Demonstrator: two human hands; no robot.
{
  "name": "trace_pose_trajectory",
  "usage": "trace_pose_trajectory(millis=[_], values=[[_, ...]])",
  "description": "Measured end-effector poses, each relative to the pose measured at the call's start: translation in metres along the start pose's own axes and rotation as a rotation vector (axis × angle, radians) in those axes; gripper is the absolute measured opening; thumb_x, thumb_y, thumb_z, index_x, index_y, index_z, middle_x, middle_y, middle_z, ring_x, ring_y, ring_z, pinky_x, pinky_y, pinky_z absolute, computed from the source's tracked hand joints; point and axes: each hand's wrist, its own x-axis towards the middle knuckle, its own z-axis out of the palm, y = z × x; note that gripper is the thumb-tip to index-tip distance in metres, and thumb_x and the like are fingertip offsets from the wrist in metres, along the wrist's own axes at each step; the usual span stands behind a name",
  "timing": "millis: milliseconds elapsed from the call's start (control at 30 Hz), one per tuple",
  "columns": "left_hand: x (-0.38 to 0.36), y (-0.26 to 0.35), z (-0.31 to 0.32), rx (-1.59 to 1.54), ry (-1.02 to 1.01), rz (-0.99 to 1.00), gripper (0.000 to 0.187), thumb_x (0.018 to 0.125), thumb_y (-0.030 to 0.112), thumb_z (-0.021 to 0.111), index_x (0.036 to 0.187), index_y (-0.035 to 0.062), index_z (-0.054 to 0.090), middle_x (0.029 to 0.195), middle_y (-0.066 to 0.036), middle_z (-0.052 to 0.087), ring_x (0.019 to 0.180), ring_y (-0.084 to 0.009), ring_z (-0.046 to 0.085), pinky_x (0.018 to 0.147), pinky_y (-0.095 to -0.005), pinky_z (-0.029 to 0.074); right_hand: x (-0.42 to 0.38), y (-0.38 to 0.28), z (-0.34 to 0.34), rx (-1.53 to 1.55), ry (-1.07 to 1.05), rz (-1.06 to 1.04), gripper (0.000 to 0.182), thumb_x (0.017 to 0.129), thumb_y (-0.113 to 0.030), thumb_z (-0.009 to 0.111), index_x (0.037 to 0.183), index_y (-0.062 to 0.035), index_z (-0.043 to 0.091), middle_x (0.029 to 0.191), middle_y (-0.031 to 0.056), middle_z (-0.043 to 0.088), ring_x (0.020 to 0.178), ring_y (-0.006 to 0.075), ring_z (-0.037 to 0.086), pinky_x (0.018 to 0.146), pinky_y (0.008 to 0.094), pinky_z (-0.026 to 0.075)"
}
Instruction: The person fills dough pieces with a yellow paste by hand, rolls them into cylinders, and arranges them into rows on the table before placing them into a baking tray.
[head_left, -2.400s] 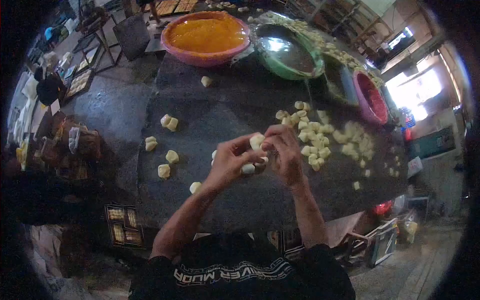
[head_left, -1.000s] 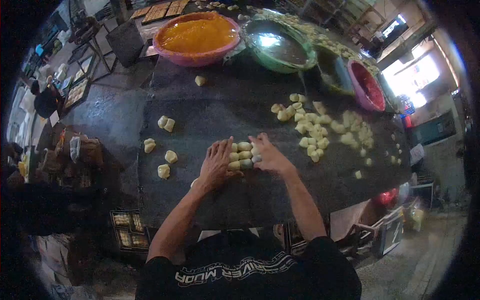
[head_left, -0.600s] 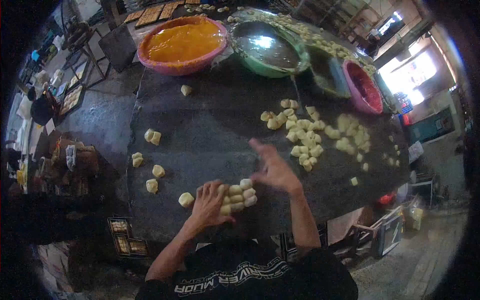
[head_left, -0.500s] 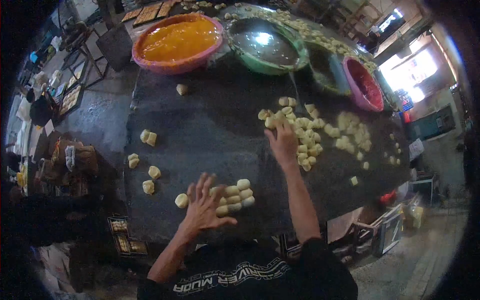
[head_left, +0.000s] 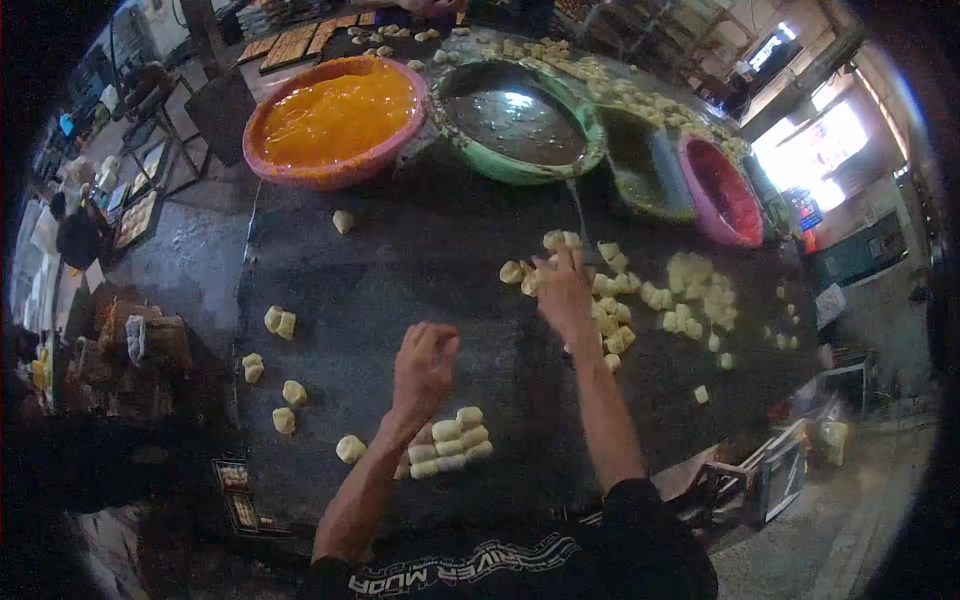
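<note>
My right hand (head_left: 566, 300) reaches into the near left part of a pile of pale dough pieces (head_left: 612, 318), its fingers bent down over a dough piece (head_left: 530, 284) at the edge. Above the table's middle, my left hand (head_left: 425, 367) is closed, with the fingers curled together; whatever they may hold is hidden. Just below the left wrist, a block of dough balls (head_left: 449, 450) lies in close rows, partly covered by the forearm. One single dough ball (head_left: 350, 449) rests to the left of that arm.
Along the far edge stand an orange-filled pink basin (head_left: 335, 172), a green basin (head_left: 520, 168) of dark liquid, a green tub (head_left: 640, 190) and a pink basin (head_left: 735, 225) with red contents. Loose dough pieces (head_left: 280, 321) lie on the dark table's left side.
My left hand has lifted off the rows of dough balls, moved up and away, and curled its spread fingers closed. My right hand stays at the pile. The whole view has shifted slightly.
</note>
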Motion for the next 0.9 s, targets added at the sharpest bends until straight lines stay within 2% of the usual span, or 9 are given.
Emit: trace_pose_trajectory(millis=[133, 200, 300, 367, 433, 533, 633, 767, 900], values=[[0.029, -0.002, 0.030, -0.034, -0.124, 0.038, 0.013, 0.090, 0.010, 0.058, 0.099, -0.0001, 0.062, 0.099, -0.015, 0.061, 0.095, -0.0325, 0.061, 0.084, -0.0406, 0.049, 0.024, 0.041, -0.002, 0.039, 0.040, -0.229, 0.019, 0.081, -0.007, 0.062, 0.099, -0.0012, 0.062, 0.097, 0.0138, 0.061, 0.090, 0.0302, 0.062, 0.079, 0.0410, 0.051], [0.045, -0.004, 0.040, -0.058, -0.132, 0.004, 0.017, 0.090, 0.010, 0.058, 0.104, 0.0007, 0.061, 0.101, -0.015, 0.061, 0.097, -0.0341, 0.060, 0.086, -0.0413, 0.048, 0.031, 0.036, -0.042, 0.737, -0.046, 0.345, 0.015, 0.086, -0.011, 0.062, 0.096, -0.0021, 0.058, 0.093, 0.0087, 0.060, 0.079, 0.0220, 0.062, 0.071, 0.0353, 0.052], [0.070, -0.015, 0.066, -0.011, -0.064, 0.113, 0.027, 0.092, 0.012, 0.057, 0.117, 0.0024, 0.057, 0.107, -0.015, 0.060, 0.101, -0.0345, 0.059, 0.088, -0.0418, 0.048, 0.018, 0.019, -0.071, 1.351, 0.192, 0.482, 0.017, 0.086, -0.010, 0.065, 0.098, -0.0031, 0.057, 0.088, 0.0055, 0.058, 0.072, 0.0152, 0.059, 0.063, 0.0311, 0.049], [0.086, -0.010, 0.073, 0.053, 0.027, 0.260, 0.034, 0.093, 0.014, 0.057, 0.125, 0.0032, 0.053, 0.111, -0.015, 0.060, 0.102, -0.0334, 0.059, 0.089, -0.0417, 0.048, 0.013, -0.006, -0.084, 1.334, 0.188, 0.483, 0.020, 0.083, -0.005, 0.067, 0.100, -0.0030, 0.057, 0.087, 0.0064, 0.059, 0.075, 0.0151, 0.061, 0.064, 0.0319, 0.050], [0.094, 0.004, 0.071, -0.621, -0.273, -0.118, 0.045, 0.092, 0.013, 0.058, 0.135, 0.0044, 0.046, 0.123, -0.014, 0.057, 0.107, -0.0270, 0.058, 0.092, -0.0401, 0.048, 0.005, -0.013, -0.081, 0.943, 0.077, 0.316, 0.025, 0.079, -0.003, 0.069, 0.102, -0.0048, 0.058, 0.091, 0.0063, 0.060, 0.080, 0.0139, 0.062, 0.067, 0.0327, 0.052], [0.084, 0.010, 0.061, -0.985, -0.587, -0.217, 0.041, 0.094, 0.013, 0.058, 0.133, 0.0038, 0.049, 0.122, -0.011, 0.059, 0.107, -0.0203, 0.059, 0.089, -0.0362, 0.049, -0.004, -0.027, -0.089, 0.611, -0.276, 0.106, 0.024, 0.079, 0.002, 0.064, 0.101, -0.0044, 0.056, 0.091, 0.0035, 0.057, 0.077, 0.0120, 0.058, 0.064, 0.0281, 0.050], [0.075, 0.002, 0.022, -0.522, -0.687, -0.204, 0.032, 0.094, 0.015, 0.059, 0.123, 0.0031, 0.058, 0.110, -0.008, 0.063, 0.101, -0.0187, 0.061, 0.088, -0.0328, 0.050, -0.010, -0.002, -0.089, 0.713, -0.187, 0.223, 0.033, 0.074, 0.002, 0.065, 0.105, -0.0052, 0.059, 0.095, 0.0083, 0.062, 0.080, 0.0172, 0.063, 0.072, 0.0315, 0.053], [0.061, -0.059, -0.002, -0.498, -0.099, -0.351, 0.024, 0.092, 0.022, 0.064, 0.109, 0.0056, 0.068, 0.114, -0.009, 0.065, 0.101, -0.0185, 0.061, 0.086, -0.0336, 0.050, -0.021, 0.028, -0.062, 2.086, -0.181, 0.329, 0.030, 0.078, -0.005, 0.060, 0.108, -0.0031, 0.060, 0.099, 0.0085, 0.064, 0.083, 0.0214, 0.064, 0.074, 0.0319, 0.052], [0.046, -0.079, -0.002, 0.339, -0.020, 0.079, 0.025, 0.090, 0.018, 0.062, 0.114, 0.0093, 0.067, 0.123, -0.010, 0.060, 0.123, -0.0264, 0.045, 0.101, -0.0444, 0.038, -0.007, -0.004, -0.002, 0.707, -0.295, 0.340, 0.029, 0.086, -0.014, 0.062, 0.112, -0.0013, 0.060, 0.100, 0.0122, 0.064, 0.082, 0.0261, 0.064, 0.075, 0.0354, 0.051]])
